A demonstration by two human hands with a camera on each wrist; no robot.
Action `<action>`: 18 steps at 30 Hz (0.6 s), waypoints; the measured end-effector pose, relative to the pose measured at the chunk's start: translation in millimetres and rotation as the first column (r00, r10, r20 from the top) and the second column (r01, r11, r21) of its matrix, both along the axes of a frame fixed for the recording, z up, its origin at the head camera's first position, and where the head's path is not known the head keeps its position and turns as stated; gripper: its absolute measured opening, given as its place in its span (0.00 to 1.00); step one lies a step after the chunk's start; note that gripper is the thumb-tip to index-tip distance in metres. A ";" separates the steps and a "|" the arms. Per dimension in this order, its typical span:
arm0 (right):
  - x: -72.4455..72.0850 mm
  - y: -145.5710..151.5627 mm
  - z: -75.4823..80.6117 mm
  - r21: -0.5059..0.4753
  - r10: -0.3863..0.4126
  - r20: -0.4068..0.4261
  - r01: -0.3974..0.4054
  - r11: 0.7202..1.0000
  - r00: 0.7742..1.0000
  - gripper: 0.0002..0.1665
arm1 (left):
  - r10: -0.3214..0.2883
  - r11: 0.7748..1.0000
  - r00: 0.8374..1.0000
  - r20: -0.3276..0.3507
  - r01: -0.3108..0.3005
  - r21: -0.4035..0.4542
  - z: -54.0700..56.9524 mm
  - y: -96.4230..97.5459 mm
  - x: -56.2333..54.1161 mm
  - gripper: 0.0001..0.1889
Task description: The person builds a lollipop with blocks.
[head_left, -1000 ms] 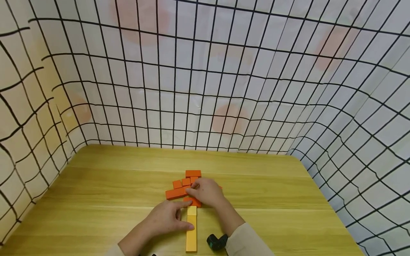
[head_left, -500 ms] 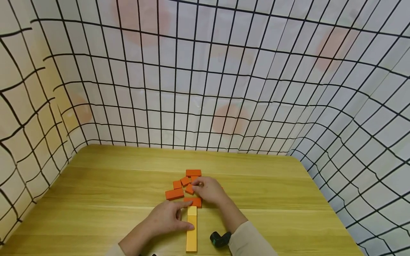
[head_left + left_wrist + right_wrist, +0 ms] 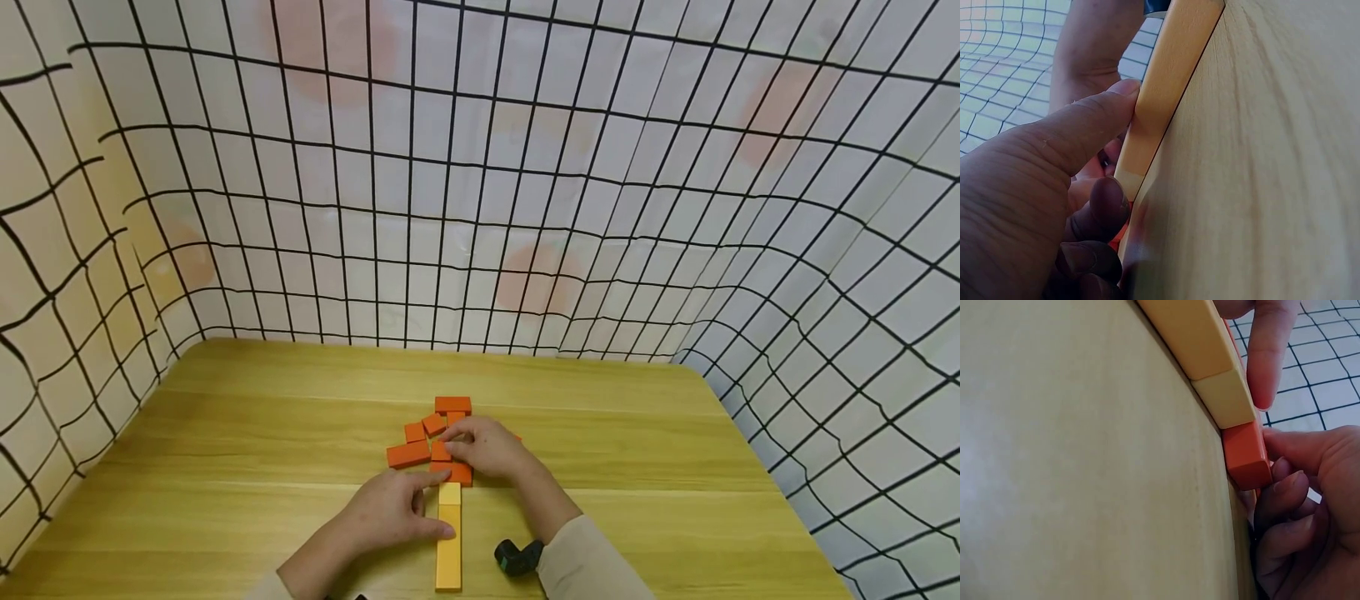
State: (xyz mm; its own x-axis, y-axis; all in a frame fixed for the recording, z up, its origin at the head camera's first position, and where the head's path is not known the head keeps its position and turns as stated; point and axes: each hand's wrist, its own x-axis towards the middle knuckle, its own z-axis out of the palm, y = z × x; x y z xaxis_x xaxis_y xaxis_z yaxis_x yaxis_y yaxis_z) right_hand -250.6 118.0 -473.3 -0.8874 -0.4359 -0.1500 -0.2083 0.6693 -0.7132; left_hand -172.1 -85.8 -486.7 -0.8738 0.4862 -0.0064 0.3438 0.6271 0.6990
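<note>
A yellow column of a long block [image 3: 448, 554] and a pale yellow cube [image 3: 449, 493] lies on the wooden table, below a flat orange block [image 3: 462, 476]. My left hand [image 3: 382, 510] rests beside the column. Its thumb touches the long block's top and its index fingertip lies on the flat orange block. Just above, my right hand [image 3: 489, 448] pinches a small orange block [image 3: 439, 452] between thumb and index finger, close against the flat one. In the right wrist view, the end of the flat orange block [image 3: 1245, 453] butts against the pale cube.
Around the right fingers lie more orange blocks: a long one [image 3: 408, 454] to the left, small ones [image 3: 415, 432] above it, and a bar [image 3: 453, 404] at the top. A black device [image 3: 517, 557] sits at the right wrist. Black wire mesh [image 3: 465, 275] encloses the table's back and sides.
The small orange block under my right fingers went from tilted to straight and came down against the flat block. A neighbouring small block got turned aslant earlier. My left hand stays put.
</note>
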 end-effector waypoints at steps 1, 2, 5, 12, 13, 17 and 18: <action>0.1 -0.2 0.4 0.002 0.004 0.003 -0.004 1.000 1.000 0.10 | 0.002 1.000 1.000 0.001 -0.002 -0.002 0.1 0.0 0.1 0.43; 0.1 -0.4 0.6 0.004 0.009 0.007 -0.009 1.000 1.000 0.11 | 0.004 1.000 1.000 0.001 -0.004 -0.004 0.3 0.0 0.1 0.43; -0.4 -0.5 0.5 0.015 0.019 0.013 -0.019 1.000 1.000 0.11 | 0.010 1.000 1.000 0.000 -0.010 -0.017 0.5 0.2 0.4 0.43; -1.5 0.7 -0.7 0.017 0.024 0.019 -0.024 1.000 1.000 0.12 | 0.001 1.000 1.000 -0.008 -0.001 -0.011 -0.1 -0.1 -0.2 0.43; -1.7 1.0 -1.0 0.017 0.025 0.019 -0.025 1.000 1.000 0.12 | -0.003 1.000 1.000 -0.013 0.003 -0.007 -0.2 -0.2 -0.2 0.43; -2.8 1.8 -2.8 0.021 0.033 0.019 -0.034 0.999 0.999 0.12 | -0.008 1.000 1.000 -0.025 0.008 0.002 -0.6 -0.5 -0.5 0.43; -2.9 2.1 -3.0 0.020 0.035 0.019 -0.035 0.999 0.999 0.12 | -0.008 1.000 1.000 -0.024 0.008 0.003 -0.6 -0.4 -0.5 0.42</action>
